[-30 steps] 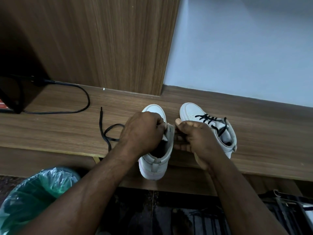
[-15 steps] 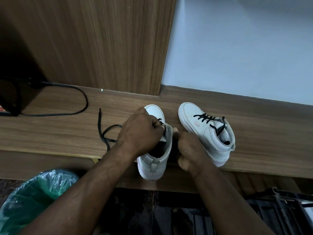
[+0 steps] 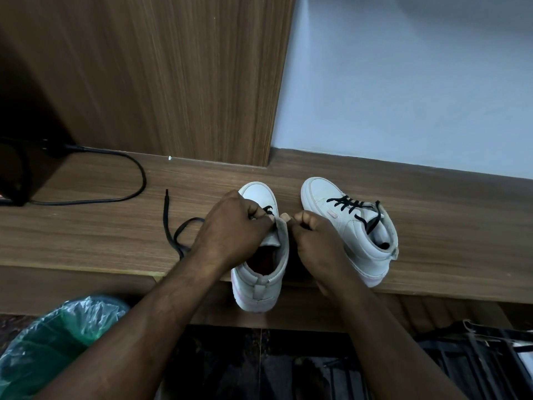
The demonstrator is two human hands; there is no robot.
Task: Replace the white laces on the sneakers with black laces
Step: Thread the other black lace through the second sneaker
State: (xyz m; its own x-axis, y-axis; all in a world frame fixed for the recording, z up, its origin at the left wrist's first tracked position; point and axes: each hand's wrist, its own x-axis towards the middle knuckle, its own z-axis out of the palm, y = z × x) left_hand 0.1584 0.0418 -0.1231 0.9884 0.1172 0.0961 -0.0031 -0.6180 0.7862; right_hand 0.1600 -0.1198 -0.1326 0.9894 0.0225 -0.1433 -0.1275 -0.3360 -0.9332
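Note:
Two white high-top sneakers stand on a wooden shelf (image 3: 432, 232). The left sneaker (image 3: 261, 272) has its heel over the front edge; a black lace (image 3: 173, 226) runs from its eyelets and trails to the left on the shelf. My left hand (image 3: 233, 229) grips the sneaker's left flap and the lace near the eyelets. My right hand (image 3: 314, 241) pinches at the right flap, fingers closed; what it holds is hidden. The right sneaker (image 3: 354, 226) is laced in black and stands untouched beside my right hand.
A black power cable (image 3: 115, 180) curves across the shelf at the left. A wood panel (image 3: 173, 82) rises behind. Below the shelf, a bin with a green plastic liner (image 3: 57, 342) stands at the left and a dark metal rack (image 3: 476, 359) at the right.
My right hand has drawn in from over the right sneaker to the left sneaker's right flap, fingers now closed there. My left hand stays on the left flap.

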